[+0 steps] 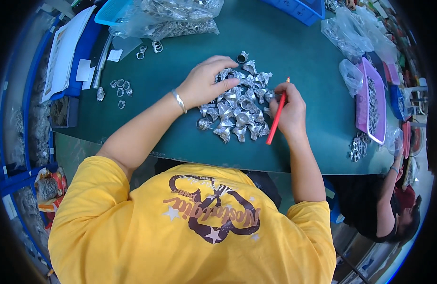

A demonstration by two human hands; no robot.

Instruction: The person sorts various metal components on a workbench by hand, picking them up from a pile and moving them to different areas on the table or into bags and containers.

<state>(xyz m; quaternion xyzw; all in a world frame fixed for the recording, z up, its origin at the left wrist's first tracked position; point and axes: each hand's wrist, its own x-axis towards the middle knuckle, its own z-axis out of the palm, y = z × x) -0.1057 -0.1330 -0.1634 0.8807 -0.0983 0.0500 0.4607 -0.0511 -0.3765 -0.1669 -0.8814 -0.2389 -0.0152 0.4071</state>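
Note:
A heap of silver-coloured metal rings (240,105) lies on the green tabletop (157,99) in front of me. My left hand (210,81) rests over the heap's far left side, thumb spread from the fingers; its fingertips partly cover the rings. At the heap's right edge, my right hand (292,111) grips a red pen (276,118), held aslant with its orange end pointing away from me. The right fingertips are close to the nearest rings, and whether they touch one I cannot tell.
Several loose rings (121,92) lie to the left, near white paper slips (84,70). Clear bags of rings (180,29) sit at the back beside a light-blue basket (106,13). A purple basket (380,102) stands right; another person (386,208) is beyond.

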